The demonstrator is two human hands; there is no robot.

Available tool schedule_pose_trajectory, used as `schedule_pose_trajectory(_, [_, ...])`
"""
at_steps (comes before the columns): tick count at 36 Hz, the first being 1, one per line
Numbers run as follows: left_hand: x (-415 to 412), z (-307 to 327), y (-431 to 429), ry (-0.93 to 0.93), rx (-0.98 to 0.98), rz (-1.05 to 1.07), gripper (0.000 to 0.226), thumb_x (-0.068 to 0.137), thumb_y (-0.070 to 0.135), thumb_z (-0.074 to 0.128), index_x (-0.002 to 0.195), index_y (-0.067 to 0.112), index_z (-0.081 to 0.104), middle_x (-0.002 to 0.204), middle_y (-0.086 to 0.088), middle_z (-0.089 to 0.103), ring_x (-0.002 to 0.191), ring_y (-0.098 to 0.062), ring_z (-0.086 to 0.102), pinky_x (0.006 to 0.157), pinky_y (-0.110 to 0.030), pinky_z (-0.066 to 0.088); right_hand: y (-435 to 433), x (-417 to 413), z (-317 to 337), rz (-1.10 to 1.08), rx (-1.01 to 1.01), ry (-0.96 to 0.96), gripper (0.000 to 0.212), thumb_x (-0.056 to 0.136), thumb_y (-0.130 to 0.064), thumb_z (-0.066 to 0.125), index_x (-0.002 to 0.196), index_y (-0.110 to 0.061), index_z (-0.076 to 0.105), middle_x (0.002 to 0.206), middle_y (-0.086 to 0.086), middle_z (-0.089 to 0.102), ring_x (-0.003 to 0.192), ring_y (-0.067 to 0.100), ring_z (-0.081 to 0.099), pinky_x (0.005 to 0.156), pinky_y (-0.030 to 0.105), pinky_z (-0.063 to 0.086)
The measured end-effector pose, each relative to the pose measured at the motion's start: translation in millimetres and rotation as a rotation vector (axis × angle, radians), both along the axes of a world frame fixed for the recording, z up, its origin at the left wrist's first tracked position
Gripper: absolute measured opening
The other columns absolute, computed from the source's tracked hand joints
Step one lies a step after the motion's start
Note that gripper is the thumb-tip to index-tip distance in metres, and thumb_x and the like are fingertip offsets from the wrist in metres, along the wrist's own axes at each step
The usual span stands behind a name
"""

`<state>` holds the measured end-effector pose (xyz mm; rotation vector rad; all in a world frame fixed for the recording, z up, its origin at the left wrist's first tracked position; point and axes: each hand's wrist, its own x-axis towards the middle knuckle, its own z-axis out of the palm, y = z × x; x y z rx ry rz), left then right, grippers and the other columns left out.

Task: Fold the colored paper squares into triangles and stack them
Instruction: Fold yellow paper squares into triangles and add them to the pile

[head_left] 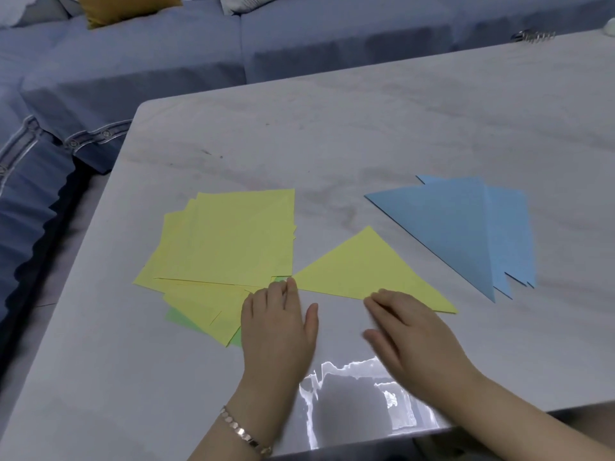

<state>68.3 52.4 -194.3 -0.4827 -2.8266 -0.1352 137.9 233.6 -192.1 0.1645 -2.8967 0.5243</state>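
Note:
A folded yellow triangle [362, 271] lies flat on the table in front of me. My left hand [278, 324] rests flat with straight fingers, its fingertips at the triangle's left corner. My right hand [406, 331] lies flat too, fingers touching the triangle's lower edge. To the left sits a loose pile of yellow squares [226, 241] with a green sheet [176, 319] showing under it. At the right lies a stack of blue triangles [466, 227].
The grey marble table [332, 134] ends near me at a glossy front edge and on the left at a rounded corner. A blue sofa [133, 61] stands behind and left. A small metal object [532, 36] lies at the far right.

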Motion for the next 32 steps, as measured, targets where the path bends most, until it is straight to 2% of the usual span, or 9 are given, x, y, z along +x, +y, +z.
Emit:
schedule_pose_trajectory(5, [-0.3,-1.6,-0.5,0.023,-0.015,-0.009,0.051,0.083,0.035,0.039,0.102,-0.002,0.068,0.087,-0.014,0.063,0.071,-0.031,0.058,0.071,-0.038,0.036,24.4,22.8,2.0,-0.144,0.013,0.028,0.045,0.09,-0.036,0.041,0.105,-0.002,0.067,0.099,0.008,0.063,0.095,0.022,0.051,0.079,0.028,0.041])
schedule_pose_trajectory(10, [0.4,-2.0,-0.4,0.036,0.023,-0.017,0.05,0.082,0.034,0.041,0.101,-0.003,0.068,0.088,-0.015,0.063,0.071,-0.032,0.058,0.067,-0.04,0.048,46.2,42.4,5.2,-0.263,0.019,0.061,0.046,0.087,-0.034,0.042,0.1,0.0,0.069,0.096,0.011,0.064,0.092,0.023,0.052,0.072,0.032,0.05])
schedule_pose_trajectory(16, [-0.3,-0.3,-0.7,0.006,0.02,-0.02,0.05,0.082,0.034,0.04,0.1,-0.004,0.068,0.086,-0.016,0.063,0.069,-0.032,0.057,0.064,-0.038,0.048,61.4,28.3,26.7,-0.412,0.011,-0.027,0.036,0.083,-0.028,0.046,0.065,-0.008,0.069,0.065,0.007,0.059,0.063,0.033,0.057,0.059,0.035,0.045])
schedule_pose_trajectory(17, [-0.2,0.3,-0.8,-0.002,0.019,-0.02,0.05,0.082,0.034,0.04,0.1,-0.004,0.068,0.086,-0.016,0.063,0.069,-0.032,0.057,0.063,-0.038,0.048,61.4,21.5,31.8,-0.441,-0.007,-0.053,0.029,0.083,-0.026,0.05,0.068,-0.009,0.068,0.068,0.007,0.06,0.067,0.033,0.057,0.061,0.035,0.044])
schedule_pose_trajectory(19, [0.0,1.7,-1.0,-0.014,0.02,-0.02,0.05,0.082,0.034,0.04,0.099,-0.004,0.068,0.085,-0.015,0.063,0.068,-0.032,0.057,0.063,-0.038,0.048,56.0,4.8,41.2,-0.483,-0.094,-0.103,0.017,0.086,-0.024,0.059,0.094,-0.011,0.067,0.086,0.006,0.064,0.086,0.031,0.058,0.072,0.035,0.042])
schedule_pose_trajectory(21, [0.2,3.4,-0.8,-0.029,0.022,-0.021,0.051,0.082,0.034,0.039,0.099,-0.004,0.068,0.085,-0.015,0.063,0.067,-0.032,0.056,0.062,-0.037,0.048,45.1,-15.9,48.2,-0.511,-0.171,-0.224,0.044,0.084,-0.033,0.063,0.122,-0.014,0.053,0.107,0.006,0.059,0.105,0.026,0.05,0.083,0.034,0.037])
schedule_pose_trajectory(23, [0.6,4.8,-0.6,-0.049,0.025,-0.023,0.051,0.082,0.034,0.039,0.099,-0.004,0.068,0.085,-0.015,0.063,0.067,-0.032,0.056,0.061,-0.037,0.048,35.3,-37.0,50.3,-0.523,-0.139,-0.371,0.067,0.08,-0.046,0.064,0.133,-0.015,0.038,0.118,0.008,0.05,0.116,0.027,0.041,0.089,0.035,0.035])
schedule_pose_trajectory(27, [1.8,4.5,-2.9,-0.087,0.059,-0.034,0.049,0.083,0.034,0.04,0.101,-0.003,0.067,0.089,-0.015,0.063,0.07,-0.032,0.058,0.064,-0.038,0.049,20.5,-65.7,50.1,-0.538,0.092,-0.603,0.069,0.077,-0.057,0.063,0.121,-0.01,0.038,0.118,0.012,0.048,0.112,0.03,0.04,0.085,0.033,0.035])
schedule_pose_trajectory(32, [0.2,10.2,-4.9,-0.151,0.076,-0.057,0.046,0.081,0.034,0.041,0.099,0.002,0.069,0.088,-0.012,0.062,0.07,-0.03,0.058,0.063,-0.036,0.047,20.9,-75.8,48.5,-0.56,-0.098,-0.674,0.057,0.075,-0.044,0.071,0.114,-0.011,0.046,0.117,0.009,0.054,0.109,0.027,0.051,0.079,0.032,0.04])
